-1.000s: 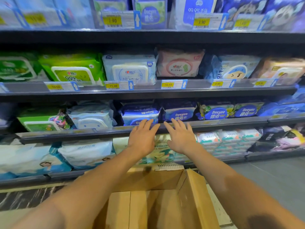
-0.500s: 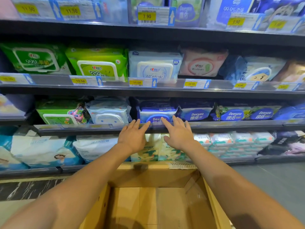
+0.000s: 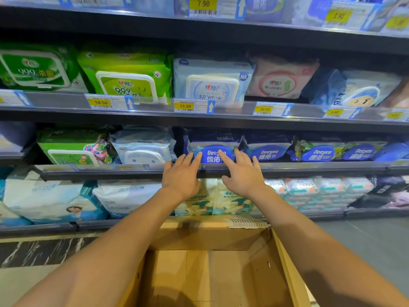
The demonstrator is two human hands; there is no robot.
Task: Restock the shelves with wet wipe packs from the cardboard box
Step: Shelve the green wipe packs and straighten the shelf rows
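Straight ahead in the head view, we have both hands up at the third shelf [image 3: 106,171]. The blue Deeyeo pack [image 3: 213,144] sits on it, right at the front lip. Our left hand [image 3: 181,177] and right hand [image 3: 243,177] are flat, fingers straight and spread, gripping nothing. Their fingertips reach the pack's front face on either side of its oval label. The pack's long side runs left to right along the shelf, and neither hand is clearly nearer. We judge the coming move to be an even push straight back. Below our forearms the cardboard box [image 3: 285,269] stands open, and no packs show in its visible part.
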